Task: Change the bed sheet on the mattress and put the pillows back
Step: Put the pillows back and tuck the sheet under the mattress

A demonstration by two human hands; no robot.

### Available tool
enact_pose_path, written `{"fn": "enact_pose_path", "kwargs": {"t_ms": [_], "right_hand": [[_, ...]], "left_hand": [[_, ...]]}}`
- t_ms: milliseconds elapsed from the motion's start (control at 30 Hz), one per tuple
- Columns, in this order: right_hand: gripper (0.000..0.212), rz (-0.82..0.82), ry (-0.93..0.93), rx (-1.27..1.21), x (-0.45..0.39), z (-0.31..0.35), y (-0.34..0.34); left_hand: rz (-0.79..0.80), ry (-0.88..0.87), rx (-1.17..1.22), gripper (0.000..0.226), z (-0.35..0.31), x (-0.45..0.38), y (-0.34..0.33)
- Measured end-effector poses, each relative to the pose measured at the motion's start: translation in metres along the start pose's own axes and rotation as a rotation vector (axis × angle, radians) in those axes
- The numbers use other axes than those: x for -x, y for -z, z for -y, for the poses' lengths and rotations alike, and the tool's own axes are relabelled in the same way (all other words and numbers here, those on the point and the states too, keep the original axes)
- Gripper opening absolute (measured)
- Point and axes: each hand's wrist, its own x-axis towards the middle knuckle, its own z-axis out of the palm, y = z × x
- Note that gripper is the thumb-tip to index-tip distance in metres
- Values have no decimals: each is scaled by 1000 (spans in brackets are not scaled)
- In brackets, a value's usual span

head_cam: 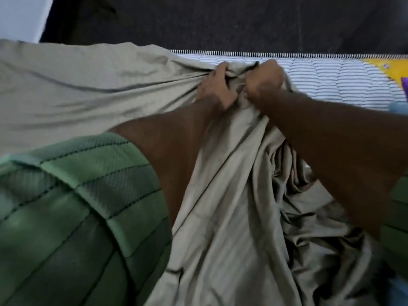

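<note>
An olive-beige bed sheet (72, 85) covers the left part of the mattress and bunches into deep folds toward me at the lower middle. The mattress (335, 85), white with thin dark stripes and a piped far edge, lies bare on the right. My left hand (215, 88) grips a gathered wad of the sheet near the mattress's far edge. Just to the right of it, my right hand (263, 80) is a fist round the same bunched fabric. The two hands almost touch. No pillows are in view.
A dark headboard or wall (220, 21) runs behind the mattress. A yellow and purple label (388, 68) sits on the mattress at the far right. My green striped sleeve (66, 206) fills the lower left. A pale wall patch (19, 16) shows top left.
</note>
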Motion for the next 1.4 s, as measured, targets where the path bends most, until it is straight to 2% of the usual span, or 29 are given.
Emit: {"fn": "enact_pose_path", "kwargs": {"t_ms": [100, 200, 267, 300, 367, 467, 567, 633, 700, 767, 833, 867, 900, 967, 1033, 1100, 1133, 1200, 1267, 1333, 1400], "right_hand": [[39, -54, -37, -243, -28, 9, 27], [64, 25, -121, -489, -44, 7, 34], [80, 93, -59, -353, -39, -9, 33], [81, 88, 19, -240, -35, -22, 31], [71, 36, 161, -75, -20, -48, 23], [54, 4, 361, 64, 14, -88, -4], [44, -9, 574, 143, 49, -131, -34], [54, 37, 617, 159, 61, -151, -42], [56, 70, 601, 100, 68, -154, -34], [51, -34, 530, 139, 78, -151, -15], [55, -203, 363, 281, 89, -154, 5], [62, -233, 227, 298, 95, -159, 14], [73, -223, 89, 263, 100, -165, 20], [88, -95, -194, 115, 102, -180, 29], [70, 59, -318, 73, 85, -191, 37], [49, 178, -295, 7, 59, -195, 47], [44, 184, -306, -60, 48, -196, 52], [33, 34, -354, -306, 25, -197, 66], [25, -247, -326, -508, 17, -191, 94], [44, -313, -210, -562, 24, -189, 122], [73, -211, -28, -412, 46, -199, 133]], "left_hand": [[60, -98, -76, 100, -20, -22, 13], [96, -61, -170, 94, -26, -25, 12], [150, -21, -208, 89, -22, -18, 3], [152, -24, -230, 84, -19, -14, -3], [85, -53, -261, 65, -14, -3, -15], [-122, -96, -277, 40, -10, 17, -39], [-218, -196, -309, 33, -14, 43, -66], [-194, -264, -378, 34, -19, 59, -83], [-163, -245, -382, 36, -23, 69, -96], [-154, -140, -307, 35, -26, 76, -102], [-163, -47, -282, 39, -28, 90, -107], [-165, -29, -305, 41, -31, 99, -110], [-154, -30, -342, 43, -34, 108, -112], [-95, -66, -430, 49, -38, 124, -118], [1, -66, -525, 53, -45, 134, -122], [90, 13, -535, 51, -56, 140, -122], [110, 65, -495, 49, -62, 143, -123], [125, 122, -283, 35, -73, 149, -125], [168, 80, -91, 16, -83, 155, -132], [233, 59, 47, 19, -87, 161, -142], [240, 50, 115, 33, -92, 174, -147]]}}
